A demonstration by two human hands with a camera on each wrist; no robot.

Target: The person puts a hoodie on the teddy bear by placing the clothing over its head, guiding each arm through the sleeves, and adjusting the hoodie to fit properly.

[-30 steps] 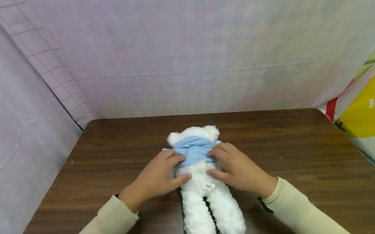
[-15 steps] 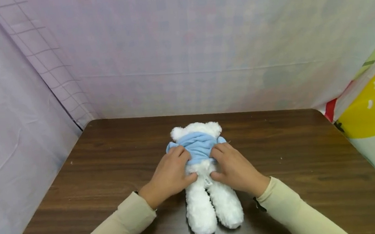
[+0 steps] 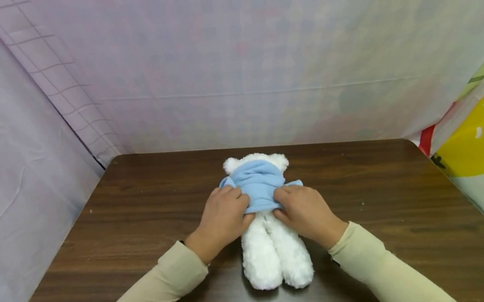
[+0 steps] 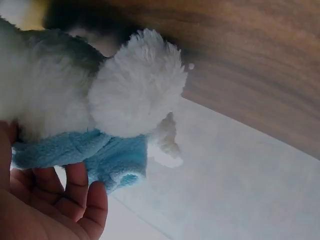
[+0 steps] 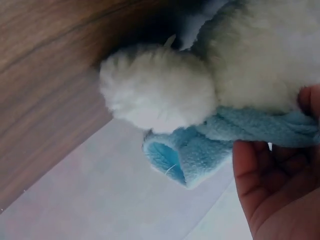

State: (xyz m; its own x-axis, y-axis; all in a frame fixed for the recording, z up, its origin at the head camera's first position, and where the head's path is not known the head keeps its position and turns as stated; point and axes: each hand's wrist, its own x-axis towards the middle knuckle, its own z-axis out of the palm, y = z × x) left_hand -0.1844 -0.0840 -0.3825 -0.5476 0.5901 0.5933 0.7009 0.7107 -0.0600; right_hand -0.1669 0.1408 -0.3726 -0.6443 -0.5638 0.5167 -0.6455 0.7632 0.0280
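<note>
A white plush bear (image 3: pixel 262 259) lies on the brown table (image 3: pixel 380 196), head away from me and legs toward me. Over its upper body is a light blue fleece shirt (image 3: pixel 258 188). My left hand (image 3: pixel 221 215) pinches the lower left edge of this shirt between thumb and fingers, and my right hand (image 3: pixel 309 207) pinches the lower right edge. In the left wrist view a shirt sleeve (image 4: pixel 122 172) hangs beside a rounded furry limb (image 4: pixel 140 85). The right wrist view shows the other sleeve (image 5: pixel 165 160) with its opening gaping, under a furry limb (image 5: pixel 155 92). The bear's face is hidden.
A pale patterned cloth (image 3: pixel 235 75) hangs behind the table's far edge, and another pale cloth (image 3: pixel 18 156) hangs on the left. To the right is a cloth with a large yellow print (image 3: pixel 483 139). Bare tabletop lies on both sides of the bear.
The bear has slid slightly away from me. Both hands have gone from lying on its sides with spread fingers to gripping the shirt's lower edge. The white tag is now largely covered.
</note>
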